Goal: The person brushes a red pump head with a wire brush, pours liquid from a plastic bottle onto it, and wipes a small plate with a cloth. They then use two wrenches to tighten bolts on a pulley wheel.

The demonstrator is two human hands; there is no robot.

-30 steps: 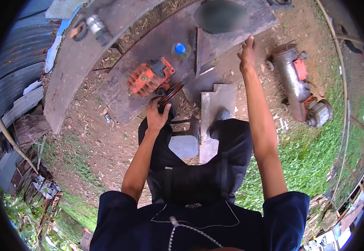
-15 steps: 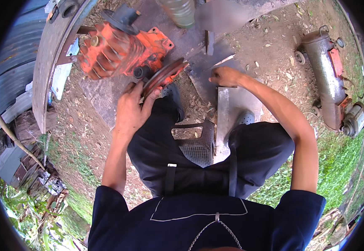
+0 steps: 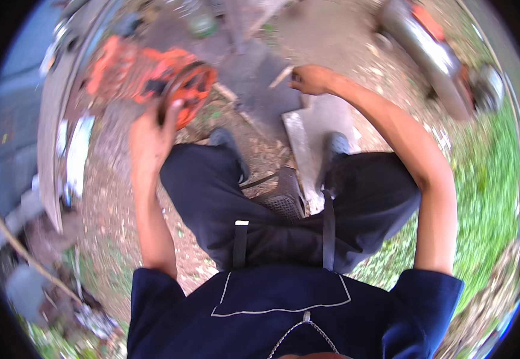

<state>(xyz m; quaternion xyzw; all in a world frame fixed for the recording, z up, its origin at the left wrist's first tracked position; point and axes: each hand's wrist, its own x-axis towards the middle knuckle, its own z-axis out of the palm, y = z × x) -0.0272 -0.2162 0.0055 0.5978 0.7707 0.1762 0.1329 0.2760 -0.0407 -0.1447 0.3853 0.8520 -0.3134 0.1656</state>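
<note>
An orange finned compressor pump (image 3: 122,69) lies at the upper left, smeared by motion. Its spoked pulley wheel (image 3: 200,90), orange with a dark rim, faces toward me. My left hand (image 3: 155,131) has its fingers and thumb closed around the near edge of that wheel. My right hand (image 3: 312,80) is held over the ground at the upper middle, fingers curled in. What it holds, if anything, is hidden. A pale wood sliver (image 3: 281,77) appears just left of it, and a grey board (image 3: 322,116) lies below it.
A silver air tank (image 3: 424,45) with an orange bracket lies at the upper right. A clear bottle (image 3: 199,21) stands at the top. Between my legs is a dark mesh seat (image 3: 284,197). A wooden plank (image 3: 56,131) runs along the left, with grass (image 3: 481,197) on the right.
My view has shifted, so most things sit elsewhere in the picture. The pulley's spoked face now shows, where it was nearly edge-on. My left hand stays on it; my right hand stays closed.
</note>
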